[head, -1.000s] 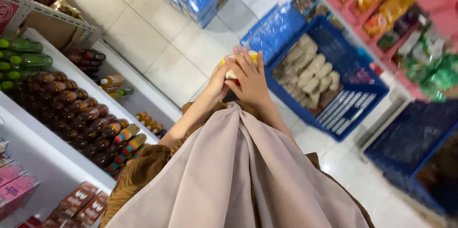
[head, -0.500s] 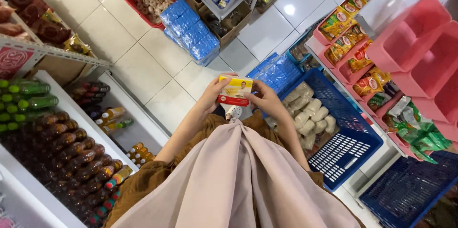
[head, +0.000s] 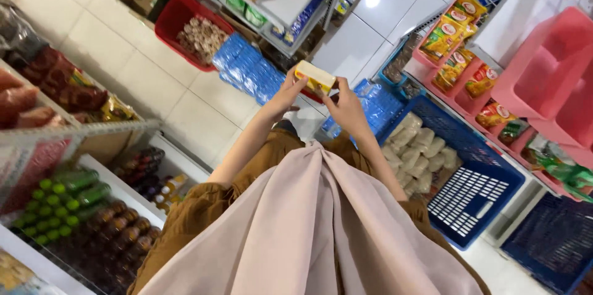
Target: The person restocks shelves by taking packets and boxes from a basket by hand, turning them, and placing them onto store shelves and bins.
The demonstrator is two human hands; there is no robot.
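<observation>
Both of my hands hold one small pale yellow packet [head: 315,77] with a red edge, raised in front of me over the shop aisle. My left hand [head: 285,95] grips its left end and my right hand [head: 344,106] grips its right end and underside. Below my arms hangs my beige scarf [head: 315,233] over a brown garment.
A blue crate [head: 494,174] of pale wrapped packs stands at the right, with pink baskets [head: 550,60] and snack bags [head: 454,29] above. Bottles [head: 80,208] fill white shelves at the left. A red basket [head: 179,14] and blue packs [head: 247,69] lie on the tiled floor ahead.
The view has swung up along the aisle. My hands have lifted the packet and turned it, so its pale flat side now shows.
</observation>
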